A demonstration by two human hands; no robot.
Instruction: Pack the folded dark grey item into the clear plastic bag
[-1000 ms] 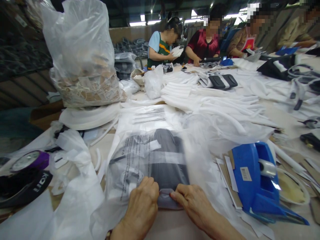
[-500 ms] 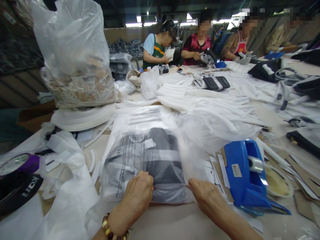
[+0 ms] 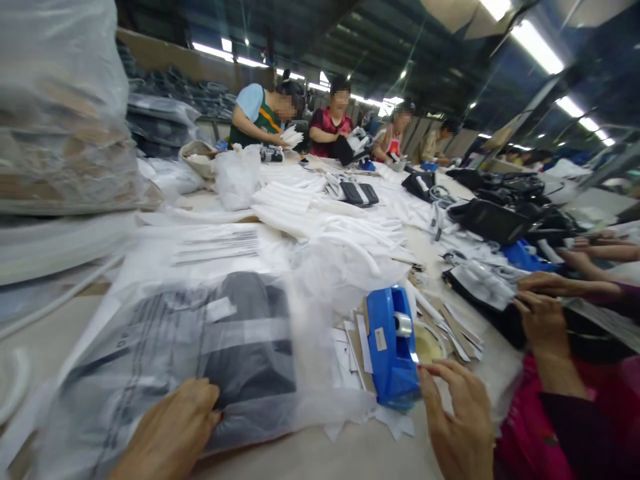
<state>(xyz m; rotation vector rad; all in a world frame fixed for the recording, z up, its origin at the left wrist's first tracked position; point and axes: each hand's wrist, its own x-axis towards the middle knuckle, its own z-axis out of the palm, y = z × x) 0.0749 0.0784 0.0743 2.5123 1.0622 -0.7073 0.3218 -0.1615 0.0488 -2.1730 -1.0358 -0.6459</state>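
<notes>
A dark folded item (image 3: 250,360) lies inside a clear plastic bag (image 3: 315,393) with printed text, at the front left of the table. My left hand (image 3: 175,427) is closed on the bag's near edge, fingers pinching the plastic. My right hand (image 3: 455,413) is off the bag, its fingers apart, with the fingertips at the lower right end of the blue tape dispenser (image 3: 393,353). A roll of tape shows in the dispenser.
A large filled plastic sack (image 3: 65,120) stands at the left. White foam strips (image 3: 320,213) cover the table's middle. A co-worker's hands (image 3: 545,320) are close by on the right, on a black bag (image 3: 595,333). More people work across the table.
My right hand has let go of the bag and moved right to the tape dispenser. My left hand still grips the bag. The view has turned right, bringing the neighbouring co-worker's hands in.
</notes>
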